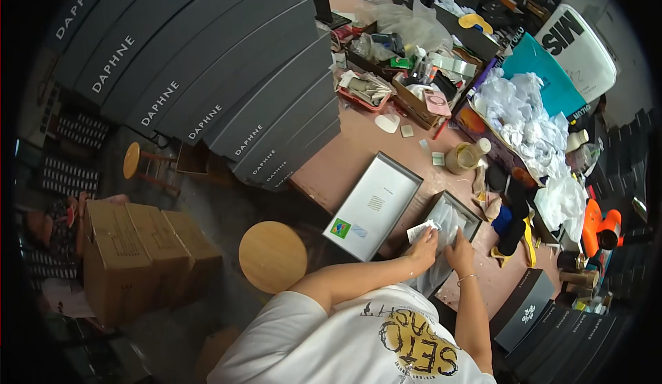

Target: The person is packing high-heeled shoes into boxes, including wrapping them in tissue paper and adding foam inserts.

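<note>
An open dark shoe box lined with crumpled white tissue paper lies on the table right in front of me. My left hand is over its left side, fingers pinched on the tissue beside a small white printed slip. Across from it, my right hand grips the tissue near the box's right wall, thumb toward the left hand. Whatever lies under the tissue is hidden. To the left rests a box lid, its white inside facing up, with a green sticker in one corner.
Tall stacks of dark shoe boxes rise at the left. A glue jar, a carton of crumpled white paper and an orange tape dispenser crowd the table's right side. A round wooden stool and brown cartons stand on the floor.
</note>
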Demonstrator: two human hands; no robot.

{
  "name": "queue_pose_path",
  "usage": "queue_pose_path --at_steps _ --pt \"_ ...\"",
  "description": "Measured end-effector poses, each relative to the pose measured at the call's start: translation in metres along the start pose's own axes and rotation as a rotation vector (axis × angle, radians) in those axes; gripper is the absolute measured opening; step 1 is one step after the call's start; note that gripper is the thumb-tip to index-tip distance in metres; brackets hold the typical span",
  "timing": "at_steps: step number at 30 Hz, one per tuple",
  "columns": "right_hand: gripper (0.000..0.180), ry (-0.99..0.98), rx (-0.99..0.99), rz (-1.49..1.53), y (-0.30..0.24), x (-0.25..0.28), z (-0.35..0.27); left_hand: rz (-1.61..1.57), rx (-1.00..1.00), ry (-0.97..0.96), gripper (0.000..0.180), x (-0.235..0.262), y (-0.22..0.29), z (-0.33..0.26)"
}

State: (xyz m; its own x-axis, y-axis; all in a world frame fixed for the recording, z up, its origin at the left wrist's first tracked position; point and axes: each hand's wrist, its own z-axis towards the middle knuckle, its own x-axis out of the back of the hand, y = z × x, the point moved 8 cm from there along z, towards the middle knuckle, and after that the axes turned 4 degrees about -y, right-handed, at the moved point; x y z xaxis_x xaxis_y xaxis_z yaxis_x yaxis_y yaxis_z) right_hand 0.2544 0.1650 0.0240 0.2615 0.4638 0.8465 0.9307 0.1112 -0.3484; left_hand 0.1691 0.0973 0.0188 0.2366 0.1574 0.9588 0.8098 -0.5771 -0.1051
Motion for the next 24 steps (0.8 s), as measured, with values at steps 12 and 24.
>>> queue_pose_path --at_steps 12,24 --pt "0.041 -0.082 0.007 0.94 0.025 0.099 -0.096 -0.063 -0.302 0.057 0.034 0.004 0.011 0.043" --pt "0.022 0.726 0.201 0.925 -0.042 0.088 -0.116 -2.74 0.176 -0.093 0.056 0.038 -0.022 -0.061"
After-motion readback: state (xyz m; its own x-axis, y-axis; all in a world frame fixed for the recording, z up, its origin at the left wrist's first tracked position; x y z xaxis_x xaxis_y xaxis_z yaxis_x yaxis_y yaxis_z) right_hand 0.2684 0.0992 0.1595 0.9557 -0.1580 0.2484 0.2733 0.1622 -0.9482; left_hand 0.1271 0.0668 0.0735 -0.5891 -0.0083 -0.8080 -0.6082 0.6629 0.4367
